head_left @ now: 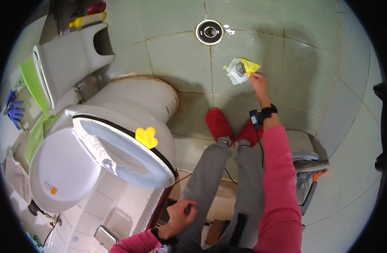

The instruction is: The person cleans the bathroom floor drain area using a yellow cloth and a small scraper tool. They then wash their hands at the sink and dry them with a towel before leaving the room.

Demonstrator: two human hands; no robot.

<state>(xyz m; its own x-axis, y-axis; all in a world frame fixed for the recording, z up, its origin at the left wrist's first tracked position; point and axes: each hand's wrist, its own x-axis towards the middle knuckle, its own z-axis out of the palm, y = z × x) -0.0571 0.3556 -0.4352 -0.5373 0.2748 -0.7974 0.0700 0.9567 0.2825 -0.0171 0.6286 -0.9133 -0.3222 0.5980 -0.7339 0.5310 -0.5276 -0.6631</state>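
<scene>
My right hand (259, 83) pinches the yellow corner of a crumpled white-and-yellow sheet (235, 73), paper or cloth. A dark grey clump (240, 68) sits in its middle. Whether the sheet touches the floor I cannot tell. Beyond it, a round floor drain (210, 32) is set in the green tiles, showing a black ring and a metal centre. My left hand (182, 215) is held low over my left leg, its fingers curled with nothing visible in them.
On the left stands a white toilet (142, 95), lid raised, its seat wearing a blue-and-white cover. A yellow bottle (88, 20) and a toilet brush holder-like white bin (67, 44) lie beyond. Wet spots (228, 30) glisten beside the drain. A folding stool-like object (307, 158) stands at right.
</scene>
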